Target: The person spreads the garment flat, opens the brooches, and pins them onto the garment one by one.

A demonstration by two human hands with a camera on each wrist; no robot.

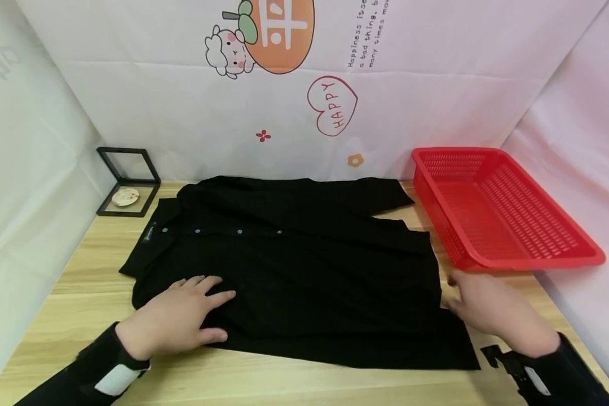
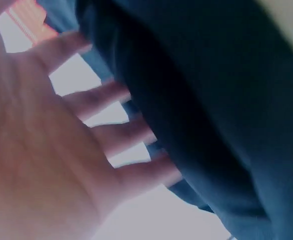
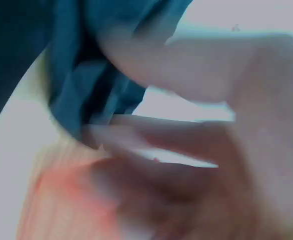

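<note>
A black button-up shirt (image 1: 304, 282) lies spread on the table, its collar to the left and hem to the right. Over its lower left part rests my left hand (image 1: 175, 318), fingers spread and fairly straight on the cloth. The left wrist view shows that palm (image 2: 46, 140) beside dark folds of the shirt (image 2: 201, 125). My right hand (image 1: 499, 307) is at the hem by the right edge, thumb and fingers bent but apart. In the right wrist view, blurred, the fingertips overlap the edge of the dark cloth (image 3: 96, 75).
A red plastic basket (image 1: 507, 225) stands at the back right, just beyond my right hand. At the back left is a black-framed clear case (image 1: 129, 183) with a small round pale disc (image 1: 125, 197) in it. White printed cloth (image 1: 182, 113) walls the table behind and at the sides.
</note>
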